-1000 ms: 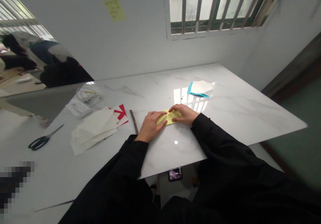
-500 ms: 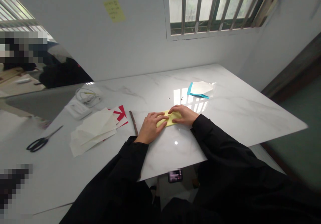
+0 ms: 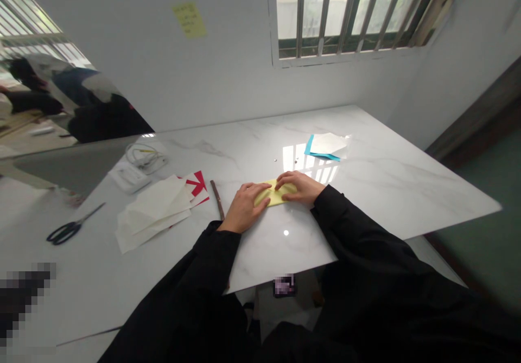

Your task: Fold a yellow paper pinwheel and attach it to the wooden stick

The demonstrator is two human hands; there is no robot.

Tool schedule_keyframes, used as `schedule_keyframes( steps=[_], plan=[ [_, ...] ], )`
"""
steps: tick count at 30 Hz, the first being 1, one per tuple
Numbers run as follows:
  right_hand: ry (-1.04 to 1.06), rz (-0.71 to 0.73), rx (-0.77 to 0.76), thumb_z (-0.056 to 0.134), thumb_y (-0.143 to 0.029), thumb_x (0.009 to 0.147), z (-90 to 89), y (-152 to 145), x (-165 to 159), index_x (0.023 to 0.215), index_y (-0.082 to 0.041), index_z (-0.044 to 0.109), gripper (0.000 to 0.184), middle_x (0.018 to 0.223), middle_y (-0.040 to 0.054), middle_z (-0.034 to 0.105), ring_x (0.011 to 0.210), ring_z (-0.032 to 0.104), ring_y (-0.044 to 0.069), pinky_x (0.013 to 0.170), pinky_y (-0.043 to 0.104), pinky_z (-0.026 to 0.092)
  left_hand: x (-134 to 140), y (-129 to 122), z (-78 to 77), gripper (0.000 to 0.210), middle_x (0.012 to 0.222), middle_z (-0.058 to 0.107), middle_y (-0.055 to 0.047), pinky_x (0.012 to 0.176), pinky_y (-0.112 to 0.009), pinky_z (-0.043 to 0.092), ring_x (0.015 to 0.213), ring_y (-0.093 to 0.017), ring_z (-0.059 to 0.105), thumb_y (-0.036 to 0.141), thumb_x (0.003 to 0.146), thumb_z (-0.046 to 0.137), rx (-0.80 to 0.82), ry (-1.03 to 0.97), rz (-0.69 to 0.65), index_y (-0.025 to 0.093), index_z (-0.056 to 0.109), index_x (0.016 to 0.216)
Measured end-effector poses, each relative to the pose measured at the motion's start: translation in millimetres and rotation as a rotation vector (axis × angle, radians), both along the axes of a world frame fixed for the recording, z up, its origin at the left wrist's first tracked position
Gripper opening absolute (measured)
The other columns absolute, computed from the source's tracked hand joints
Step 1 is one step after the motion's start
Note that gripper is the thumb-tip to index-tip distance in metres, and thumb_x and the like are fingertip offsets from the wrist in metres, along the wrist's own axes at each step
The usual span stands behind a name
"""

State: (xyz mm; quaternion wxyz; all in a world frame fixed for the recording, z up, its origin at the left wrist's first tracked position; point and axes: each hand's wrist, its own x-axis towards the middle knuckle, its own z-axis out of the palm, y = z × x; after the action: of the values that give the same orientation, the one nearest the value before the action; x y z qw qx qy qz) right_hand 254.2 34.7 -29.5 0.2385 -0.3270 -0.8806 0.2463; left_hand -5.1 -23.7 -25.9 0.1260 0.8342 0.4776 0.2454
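Note:
A piece of folded yellow paper lies on the white marbled table, between my two hands. My left hand holds its left end, with the thumb at the near edge and the fingers across the far side. On the right end, my right hand grips the paper with bent fingers and the thumb closer to me. Parts of both ends are hidden under the hands. Beside my left hand lies a thin brown stick.
Left of the stick are white paper sheets and red cut paper. Farther left lie black-handled scissors and a white power strip with a cable. Blue and white paper rests at the back right. A person is at the far left.
The fingers of my left hand have drawn together slightly on the yellow paper, and my right hand has shifted a little right. The view has moved slightly.

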Motion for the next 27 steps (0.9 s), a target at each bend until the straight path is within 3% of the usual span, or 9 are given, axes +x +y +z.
schedule_keyframes(
  steps=[7,27],
  plan=[
    [-0.008,-0.007,0.014,0.085,-0.014,0.086,-1.9,0.7,0.0,0.112,-0.026,0.086,0.029,0.137,0.0106,0.074,0.124,0.071,0.029,0.117,0.054,0.05,-0.7,1.4,-1.3,0.021,0.14,0.077,-0.001,0.12,-0.054,0.047,0.129,-0.03,0.06,0.032,0.103,0.069,0.006,0.003,-0.011,0.031,0.082,0.119],
    [-0.023,0.007,0.011,0.087,-0.017,0.088,-0.8,2.6,2.0,0.116,-0.027,0.087,0.03,0.139,0.0118,0.074,0.125,0.071,0.029,0.117,0.055,0.051,-0.9,1.0,-1.9,0.024,0.145,0.074,-0.003,0.119,-0.055,0.046,0.132,-0.029,0.06,0.037,0.107,0.065,0.017,0.061,-0.035,0.029,0.077,0.127]
  ],
)
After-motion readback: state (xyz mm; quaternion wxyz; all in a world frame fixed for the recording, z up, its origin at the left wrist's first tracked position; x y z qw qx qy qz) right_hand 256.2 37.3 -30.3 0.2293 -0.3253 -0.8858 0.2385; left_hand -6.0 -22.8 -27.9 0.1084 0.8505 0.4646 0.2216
